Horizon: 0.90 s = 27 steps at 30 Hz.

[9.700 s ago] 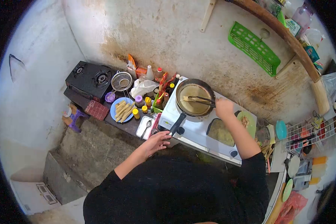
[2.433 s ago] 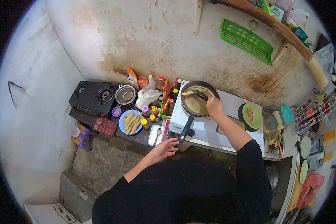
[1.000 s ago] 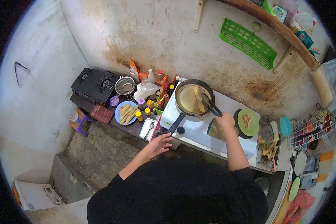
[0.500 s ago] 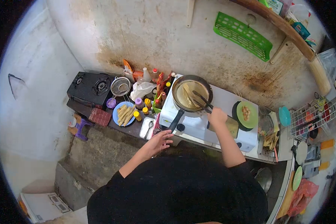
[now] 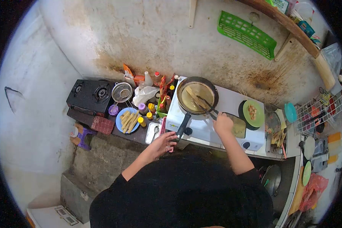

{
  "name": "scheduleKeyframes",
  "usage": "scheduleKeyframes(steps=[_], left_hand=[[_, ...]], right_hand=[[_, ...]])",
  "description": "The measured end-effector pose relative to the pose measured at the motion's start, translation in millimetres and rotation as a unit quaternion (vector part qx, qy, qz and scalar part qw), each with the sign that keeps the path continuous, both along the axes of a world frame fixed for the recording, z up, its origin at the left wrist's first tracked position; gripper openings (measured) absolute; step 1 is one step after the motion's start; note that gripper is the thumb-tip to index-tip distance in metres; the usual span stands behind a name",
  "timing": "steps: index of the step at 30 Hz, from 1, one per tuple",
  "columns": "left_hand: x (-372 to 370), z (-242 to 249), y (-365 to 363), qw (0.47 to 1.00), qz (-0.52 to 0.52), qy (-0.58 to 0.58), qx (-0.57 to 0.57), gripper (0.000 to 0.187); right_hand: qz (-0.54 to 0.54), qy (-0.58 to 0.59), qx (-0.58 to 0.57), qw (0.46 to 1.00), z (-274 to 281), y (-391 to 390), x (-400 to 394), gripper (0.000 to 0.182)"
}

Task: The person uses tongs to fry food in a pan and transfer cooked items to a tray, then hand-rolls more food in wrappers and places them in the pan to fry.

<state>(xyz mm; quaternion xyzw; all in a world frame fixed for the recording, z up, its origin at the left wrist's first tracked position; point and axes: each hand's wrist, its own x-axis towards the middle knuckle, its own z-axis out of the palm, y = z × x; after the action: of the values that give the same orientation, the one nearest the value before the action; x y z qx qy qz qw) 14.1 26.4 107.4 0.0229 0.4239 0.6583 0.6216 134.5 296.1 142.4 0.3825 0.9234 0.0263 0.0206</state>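
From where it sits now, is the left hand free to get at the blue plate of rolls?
Probably yes. The left hand rests at the pan handle, holding nothing that shows, and the blue plate lies just to its left, past a small metal tray, with nothing tall between them.

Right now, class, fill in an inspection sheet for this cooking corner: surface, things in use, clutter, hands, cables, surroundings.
Surface: white two-burner stove on a dark counter.
Things in use: round dark frying pan with pale rolls in oil; dark metal tongs reaching into it.
Clutter: blue plate of pale rolls, small sauce bottles, green plate, metal strainer.
Hands: left hand at the pan handle's end; right hand grips the tongs.
Cables: nothing seen.
Surroundings: stained wall, green plastic basket, black gas stove.
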Motion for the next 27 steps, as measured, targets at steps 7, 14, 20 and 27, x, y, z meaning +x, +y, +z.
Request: scheduleKeyframes(steps=[7,14,20,27], left_hand=[[-8.2,5.8,1.5,1.000,-0.004,0.006,-0.014,0.039],[-13.3,-2.9,12.2,1.000,-0.010,-0.006,-0.006,0.036],[-11.9,-3.0,21.9,1.000,-0.006,-0.001,-0.001,0.038],[-4.6,2.9,32.8,1.000,0.012,0.002,0.001,0.037]], right_hand=[[-0.002,0.001,-0.004,1.000,-0.1,16.1,1.0,0.040],[-0.023,-0.017,-0.072,0.997,11.6,30.7,0.6,0.044],[-0.039,-0.012,-0.107,0.993,22.0,41.1,-3.9,0.045],[-0.016,-0.019,-0.107,0.994,23.1,53.8,-0.7,0.043]])
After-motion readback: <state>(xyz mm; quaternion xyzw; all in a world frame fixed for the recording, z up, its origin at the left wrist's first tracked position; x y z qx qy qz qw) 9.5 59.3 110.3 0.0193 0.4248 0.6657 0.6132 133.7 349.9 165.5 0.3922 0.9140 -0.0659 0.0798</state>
